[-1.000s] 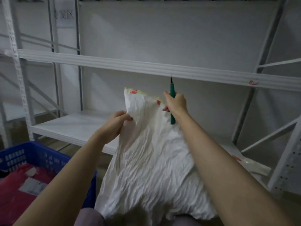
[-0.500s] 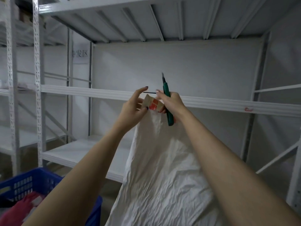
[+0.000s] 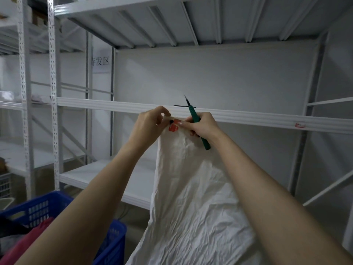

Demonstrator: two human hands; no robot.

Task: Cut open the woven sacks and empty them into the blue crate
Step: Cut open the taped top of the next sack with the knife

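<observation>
A crumpled white woven sack hangs in front of me, lifted high by its gathered top, which carries a red mark. My left hand pinches that top from the left. My right hand pinches it from the right while gripping a green-handled cutter, whose thin blade points up past a black cable tie. The blue crate sits at the lower left, below my left forearm, with pink and red packages inside.
White metal shelving stands straight ahead, with a beam at hand height and a lower shelf behind the sack. Perforated uprights rise at the left. A paper sign hangs on the back post.
Both hands have raised the sack's top from chest height to the level of the shelf beam and drawn together on it. The view has tilted up.
</observation>
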